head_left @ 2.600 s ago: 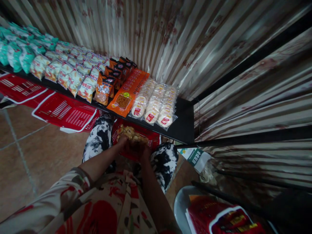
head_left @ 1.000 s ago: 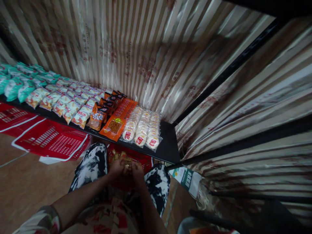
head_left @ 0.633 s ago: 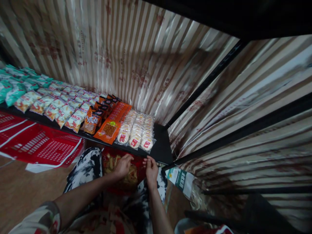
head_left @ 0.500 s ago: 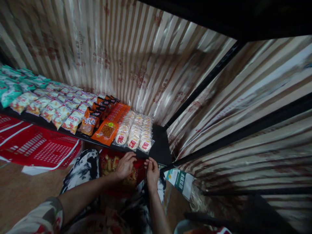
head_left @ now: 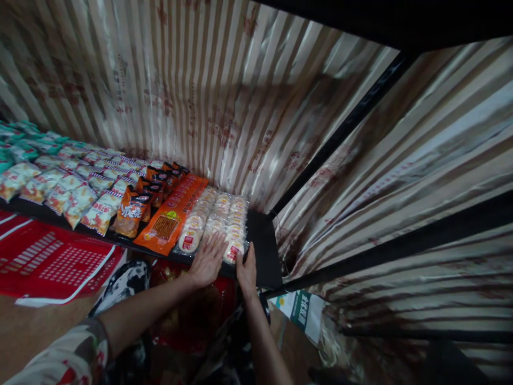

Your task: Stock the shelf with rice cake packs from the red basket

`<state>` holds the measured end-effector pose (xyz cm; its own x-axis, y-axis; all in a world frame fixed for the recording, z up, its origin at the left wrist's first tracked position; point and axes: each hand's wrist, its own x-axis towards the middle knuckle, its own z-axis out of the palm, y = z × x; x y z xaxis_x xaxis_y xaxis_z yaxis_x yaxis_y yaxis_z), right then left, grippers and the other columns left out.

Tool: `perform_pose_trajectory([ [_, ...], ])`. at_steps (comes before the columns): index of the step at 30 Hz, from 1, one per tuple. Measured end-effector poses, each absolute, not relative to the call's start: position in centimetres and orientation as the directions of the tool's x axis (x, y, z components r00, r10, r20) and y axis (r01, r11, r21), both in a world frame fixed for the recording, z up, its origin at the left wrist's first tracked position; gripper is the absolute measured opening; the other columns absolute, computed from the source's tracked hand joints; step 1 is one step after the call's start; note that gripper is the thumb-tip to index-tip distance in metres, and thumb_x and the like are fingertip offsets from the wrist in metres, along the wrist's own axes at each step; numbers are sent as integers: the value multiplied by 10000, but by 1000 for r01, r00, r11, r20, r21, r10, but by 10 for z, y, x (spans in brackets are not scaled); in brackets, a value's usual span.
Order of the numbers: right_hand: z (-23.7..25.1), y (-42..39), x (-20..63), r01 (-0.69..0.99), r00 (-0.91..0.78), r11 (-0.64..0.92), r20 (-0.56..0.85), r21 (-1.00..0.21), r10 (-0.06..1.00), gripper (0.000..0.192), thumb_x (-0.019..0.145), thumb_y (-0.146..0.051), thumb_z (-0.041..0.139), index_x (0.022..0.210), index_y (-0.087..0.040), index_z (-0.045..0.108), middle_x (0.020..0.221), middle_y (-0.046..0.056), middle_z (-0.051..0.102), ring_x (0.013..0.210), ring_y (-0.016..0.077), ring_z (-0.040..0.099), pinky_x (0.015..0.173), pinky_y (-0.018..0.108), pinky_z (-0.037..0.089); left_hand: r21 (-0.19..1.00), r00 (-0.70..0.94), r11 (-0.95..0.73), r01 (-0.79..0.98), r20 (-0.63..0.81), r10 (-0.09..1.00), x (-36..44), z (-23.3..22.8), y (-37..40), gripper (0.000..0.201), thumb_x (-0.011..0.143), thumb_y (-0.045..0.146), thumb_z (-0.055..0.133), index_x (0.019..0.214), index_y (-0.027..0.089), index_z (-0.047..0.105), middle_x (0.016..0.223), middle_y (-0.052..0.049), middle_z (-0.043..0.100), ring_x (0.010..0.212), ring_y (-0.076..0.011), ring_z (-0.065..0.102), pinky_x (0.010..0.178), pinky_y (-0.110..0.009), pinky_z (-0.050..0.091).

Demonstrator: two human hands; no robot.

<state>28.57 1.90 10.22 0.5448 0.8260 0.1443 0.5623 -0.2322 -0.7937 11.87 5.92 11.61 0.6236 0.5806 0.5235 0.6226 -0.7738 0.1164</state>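
Rows of round white crackers in clear wrappers with red labels (head_left: 188, 242) lie at the right end of a black shelf (head_left: 262, 246). My left hand (head_left: 208, 260) is laid flat, fingers stretched, over the front of the middle row and hides its front cracker pack. Close by, my right hand (head_left: 246, 270) is at the front right corner of the right-hand row, its thumb and fingers apart, touching the front cracker pack (head_left: 233, 251). Neither hand grips anything.
Left of the crackers lie a flat orange snack bag (head_left: 170, 222), orange-and-black bags (head_left: 131, 211), white snack bags (head_left: 100, 208) and green bags (head_left: 24, 152). A red basket (head_left: 68, 262) stands below the shelf. Black poles (head_left: 340, 133) and striped sheeting (head_left: 224, 107) enclose the shelf.
Both hands have moved forward from the shelf's front edge onto the crackers. My left hand has flattened over the middle row. The view has shifted slightly.
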Motion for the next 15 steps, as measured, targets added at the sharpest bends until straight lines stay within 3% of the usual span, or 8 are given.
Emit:
perform_pose_trajectory([
  [10,92,38,289,649,450,-171,193,-741,872,805,873,-584,340,1474,-60,227,1510,187,325,1396,276,312,1132,442,269,56,580,-744,666,589,563,117,99,74,490,934,293,429,1393,122,448,1494,-125,381,1450,-280,164,1179,-473,134],
  [15,90,39,290,658,443,-145,223,-739,868,807,876,-581,362,1480,-68,210,1499,196,344,1374,283,353,1110,452,305,74,574,-735,674,574,584,118,98,72,490,934,273,422,1401,126,436,1500,-115,374,1447,-270,182,1175,-461,155],
])
